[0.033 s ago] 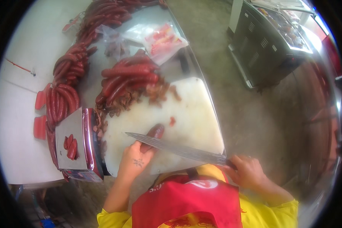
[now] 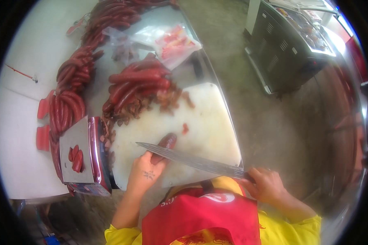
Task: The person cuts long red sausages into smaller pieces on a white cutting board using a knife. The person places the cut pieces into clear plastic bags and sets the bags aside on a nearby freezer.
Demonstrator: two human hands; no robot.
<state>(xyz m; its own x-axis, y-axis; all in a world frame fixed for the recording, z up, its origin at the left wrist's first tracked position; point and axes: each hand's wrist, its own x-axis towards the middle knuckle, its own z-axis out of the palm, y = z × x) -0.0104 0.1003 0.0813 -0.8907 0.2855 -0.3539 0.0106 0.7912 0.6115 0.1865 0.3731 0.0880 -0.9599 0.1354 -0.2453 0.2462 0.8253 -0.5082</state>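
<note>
Sausage [image 2: 164, 146], dark red, lies on the white cutting board [image 2: 208, 122] near its front edge, with the left hand [image 2: 145, 173] clamped on its near end. The right hand [image 2: 265, 185] is closed around the handle of a long knife [image 2: 184, 158], whose blade lies across the sausage. A heap of whole sausages [image 2: 135, 83] rests at the board's far left corner. On the desk [image 2: 24, 122] beyond, a clear plastic bag [image 2: 173, 45] holds red pieces. A small metal scale [image 2: 79, 157] stands left of the board, carrying red slices.

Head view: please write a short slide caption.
Left hand steadies a sausage on a white board; right hand holds a knife.
</note>
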